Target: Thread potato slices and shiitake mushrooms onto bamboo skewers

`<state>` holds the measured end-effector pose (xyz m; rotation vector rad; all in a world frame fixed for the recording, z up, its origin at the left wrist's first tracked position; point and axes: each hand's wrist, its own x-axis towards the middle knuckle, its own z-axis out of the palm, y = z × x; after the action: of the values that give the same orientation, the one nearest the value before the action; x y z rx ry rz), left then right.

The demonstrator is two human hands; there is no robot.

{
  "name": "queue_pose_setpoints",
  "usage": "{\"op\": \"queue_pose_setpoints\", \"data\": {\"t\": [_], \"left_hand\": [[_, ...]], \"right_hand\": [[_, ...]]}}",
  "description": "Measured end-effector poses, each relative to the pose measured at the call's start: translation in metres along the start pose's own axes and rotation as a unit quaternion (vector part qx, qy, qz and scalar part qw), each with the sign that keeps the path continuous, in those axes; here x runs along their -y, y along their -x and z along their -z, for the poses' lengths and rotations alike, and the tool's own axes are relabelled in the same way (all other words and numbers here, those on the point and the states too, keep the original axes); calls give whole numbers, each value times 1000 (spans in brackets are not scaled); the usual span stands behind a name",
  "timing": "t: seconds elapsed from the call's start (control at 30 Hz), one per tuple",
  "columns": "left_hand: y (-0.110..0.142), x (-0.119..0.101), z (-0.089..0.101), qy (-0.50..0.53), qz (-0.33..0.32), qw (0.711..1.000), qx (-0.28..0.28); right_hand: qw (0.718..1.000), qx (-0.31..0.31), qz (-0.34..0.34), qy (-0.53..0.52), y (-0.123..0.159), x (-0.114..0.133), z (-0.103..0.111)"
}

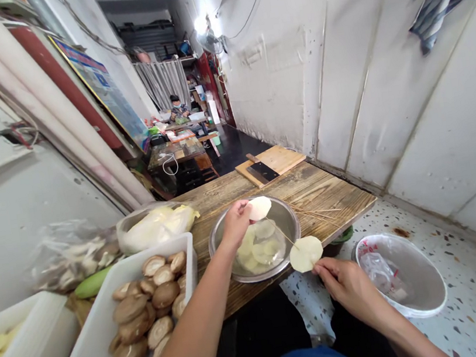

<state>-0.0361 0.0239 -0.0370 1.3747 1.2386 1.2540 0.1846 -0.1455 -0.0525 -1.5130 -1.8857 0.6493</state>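
My left hand (236,223) pinches a thin pale potato slice (260,208) above the metal bowl (211,238). My right hand (345,278), fingers closed, grips the lower end of a thin bamboo skewer (281,232). Another potato slice (306,253) is threaded on that skewer just above my right fingertips. The skewer's far end reaches the slice in my left hand; whether it pierces it I cannot tell. Several potato slices (257,252) lie in water inside the bowl.
Loose skewers (313,210) lie right of the bowl. A cleaver (262,172) rests on a cutting board (286,158). At left stand a white box (188,250) of mushrooms (166,295) and a bagged bowl (126,235). A bucket (434,287) stands right. A person (178,110) sits far back.
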Motion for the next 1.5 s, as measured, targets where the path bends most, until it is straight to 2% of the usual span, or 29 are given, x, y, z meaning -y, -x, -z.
{"op": "queue_pose_setpoints", "data": {"t": [0.43,0.63,0.83,1.0,1.17,1.27,1.4,1.5], "left_hand": [[4,-6,-4,-71,-42,996,16],[8,-11,-7,-143,-96,985,-2],[11,-13,-6,-199,-128,971,-27],[11,-14,-8,-66,-49,997,-9],[14,-20,-15,42,12,999,10],[15,-24,-16,107,66,992,-12],[15,-30,-13,197,154,968,0],[14,-32,-11,224,192,955,-1]], "right_hand": [[1000,-14,-2,7,-3,5,0],[1000,-18,-10,4,-5,8,0],[999,-38,17,13,-7,12,-7],[997,-66,34,21,-8,10,-16],[994,-91,57,20,-10,12,-22],[991,-107,78,15,-10,12,-23],[989,-107,102,-3,-9,5,-27],[987,-115,113,-9,-8,-5,-33]]}}
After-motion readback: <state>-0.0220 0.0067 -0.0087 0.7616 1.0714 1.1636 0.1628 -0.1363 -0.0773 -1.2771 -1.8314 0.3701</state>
